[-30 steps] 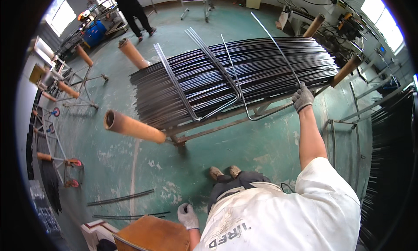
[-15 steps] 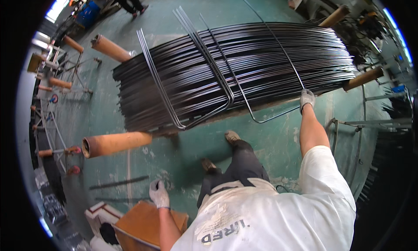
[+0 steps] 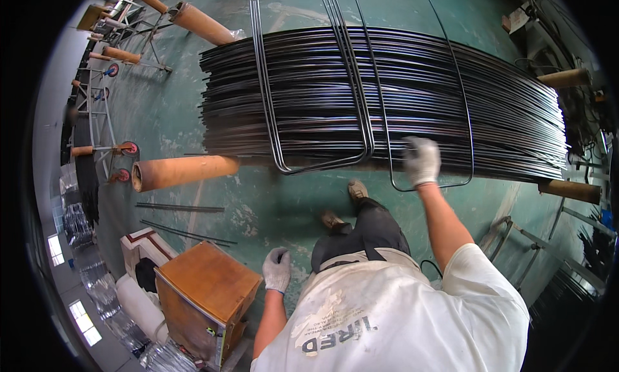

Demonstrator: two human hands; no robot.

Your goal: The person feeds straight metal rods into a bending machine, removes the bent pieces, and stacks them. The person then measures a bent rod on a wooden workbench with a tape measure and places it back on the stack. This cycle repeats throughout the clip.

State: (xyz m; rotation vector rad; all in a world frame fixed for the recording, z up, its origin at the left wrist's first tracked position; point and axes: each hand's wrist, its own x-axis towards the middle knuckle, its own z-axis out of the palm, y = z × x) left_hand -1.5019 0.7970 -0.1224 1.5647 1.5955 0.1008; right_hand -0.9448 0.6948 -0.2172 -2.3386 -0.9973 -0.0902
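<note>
My right hand (image 3: 423,161), in a pale work glove, is over the near side of a large bundle of long dark metal rods (image 3: 296,81). It is just right of the left leg of a U-shaped bent rod (image 3: 469,107) lying across the bundle. Its fingers are smeared by motion, so I cannot tell whether they touch the rod. Further left, several nested U-shaped rods (image 3: 353,81) also lie across the bundle, bends toward me. Low beside my body, my gloved left hand (image 3: 277,270) hangs with fingers curled, and nothing shows in it.
Orange-brown tubes (image 3: 184,172) stick out from the bundle's corners. A brown wooden cabinet (image 3: 209,278) stands near my left arm. Loose dark rods (image 3: 180,207) lie on the green floor. Wheeled racks (image 3: 97,114) line the left, and a metal frame (image 3: 535,243) is at right.
My right hand has let go of the right-hand U-shaped rod's bend and moved left. That rod now lies squarer across the bundle. The view has shifted, and my left hand stays low.
</note>
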